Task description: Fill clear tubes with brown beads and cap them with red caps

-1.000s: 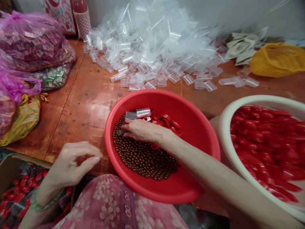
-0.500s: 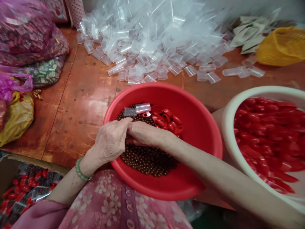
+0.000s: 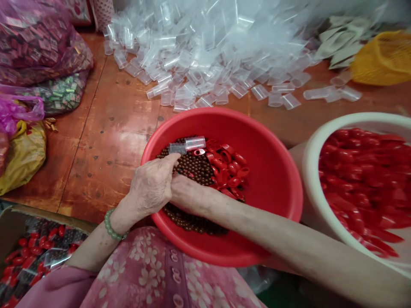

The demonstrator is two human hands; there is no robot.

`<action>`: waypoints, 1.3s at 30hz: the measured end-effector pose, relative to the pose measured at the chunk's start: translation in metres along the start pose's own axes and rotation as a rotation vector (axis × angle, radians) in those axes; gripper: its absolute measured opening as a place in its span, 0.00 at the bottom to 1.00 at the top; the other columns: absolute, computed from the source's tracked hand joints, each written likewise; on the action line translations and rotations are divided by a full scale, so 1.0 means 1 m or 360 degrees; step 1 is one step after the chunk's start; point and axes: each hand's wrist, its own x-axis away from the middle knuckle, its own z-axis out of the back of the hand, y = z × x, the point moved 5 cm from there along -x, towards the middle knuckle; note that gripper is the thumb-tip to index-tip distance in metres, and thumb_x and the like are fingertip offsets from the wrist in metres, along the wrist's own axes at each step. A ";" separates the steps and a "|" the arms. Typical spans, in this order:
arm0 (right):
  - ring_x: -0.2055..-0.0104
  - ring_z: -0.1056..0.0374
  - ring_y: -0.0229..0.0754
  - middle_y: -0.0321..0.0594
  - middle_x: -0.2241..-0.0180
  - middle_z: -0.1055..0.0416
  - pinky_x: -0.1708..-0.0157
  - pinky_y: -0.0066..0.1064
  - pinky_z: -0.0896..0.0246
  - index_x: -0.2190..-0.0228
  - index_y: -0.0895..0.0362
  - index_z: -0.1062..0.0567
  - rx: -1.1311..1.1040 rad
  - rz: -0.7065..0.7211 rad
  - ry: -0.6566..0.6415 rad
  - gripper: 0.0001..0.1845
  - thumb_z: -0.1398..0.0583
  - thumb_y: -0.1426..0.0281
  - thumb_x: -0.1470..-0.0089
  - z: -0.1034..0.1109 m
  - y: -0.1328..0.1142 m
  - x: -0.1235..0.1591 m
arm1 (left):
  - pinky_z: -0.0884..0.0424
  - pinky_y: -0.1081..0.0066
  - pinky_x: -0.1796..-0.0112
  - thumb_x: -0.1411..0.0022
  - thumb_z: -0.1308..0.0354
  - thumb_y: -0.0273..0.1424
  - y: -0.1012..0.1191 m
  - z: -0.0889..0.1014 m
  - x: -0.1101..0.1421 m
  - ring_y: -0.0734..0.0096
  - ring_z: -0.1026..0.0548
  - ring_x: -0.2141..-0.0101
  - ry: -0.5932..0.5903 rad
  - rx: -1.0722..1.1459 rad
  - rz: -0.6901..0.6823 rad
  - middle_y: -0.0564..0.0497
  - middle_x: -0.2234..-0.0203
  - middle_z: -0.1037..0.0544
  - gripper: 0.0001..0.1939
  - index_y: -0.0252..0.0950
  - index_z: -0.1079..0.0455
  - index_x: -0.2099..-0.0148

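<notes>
My left hand (image 3: 150,184), with a green bead bracelet (image 3: 111,226) at its wrist, is closed over the left side of a red basin (image 3: 272,171). Whatever its curled fingers hold is hidden. Pressed up against it is my right hand (image 3: 183,194), whose fingers disappear behind the left one. Both are above a bed of shiny brown beads (image 3: 194,167) in the basin. Glossy red plastic pieces (image 3: 226,167) lie on the beads to the right. Two clear plastic tubes (image 3: 195,143) rest beyond my left fingertips, beside a small red piece (image 3: 199,152).
Loose clear tubes (image 3: 208,64) are heaped at the back. A white tub (image 3: 310,171) of red pieces stands at right, a yellow basket (image 3: 379,60) behind it. Plastic bags (image 3: 35,47) sit at left. A cardboard box (image 3: 13,218) holds filled tubes at lower left.
My right hand has moved left and down, further behind my left hand, uncovering more beads and red pieces. The left hand stays closed at nearly the same place.
</notes>
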 end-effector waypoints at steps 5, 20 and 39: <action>0.60 0.27 0.44 0.47 0.60 0.24 0.58 0.32 0.33 0.61 0.62 0.23 -0.0327 0.0084 -0.0079 0.14 0.42 0.80 0.51 0.006 -0.001 0.018 | 0.24 0.64 0.56 0.34 0.58 0.25 0.000 0.001 0.000 0.65 0.21 0.59 0.0052 0.0165 -0.0008 0.44 0.60 0.19 0.17 0.29 0.34 0.47; 0.56 0.33 0.41 0.41 0.59 0.28 0.51 0.36 0.40 0.56 0.61 0.28 -0.1690 -0.0083 0.0495 0.16 0.38 0.68 0.46 0.052 0.028 0.062 | 0.43 0.52 0.38 0.39 0.46 0.25 0.005 0.019 0.014 0.58 0.40 0.38 -0.0584 0.0934 0.0230 0.39 0.37 0.39 0.30 0.37 0.46 0.35; 0.67 0.29 0.36 0.39 0.68 0.23 0.65 0.26 0.35 0.65 0.58 0.23 -0.1196 -0.0259 0.1103 0.07 0.39 0.68 0.44 0.095 0.019 0.111 | 0.28 0.63 0.52 0.41 0.39 0.32 0.012 0.000 -0.002 0.66 0.22 0.58 -0.0485 0.1495 0.0517 0.45 0.58 0.20 0.17 0.35 0.27 0.50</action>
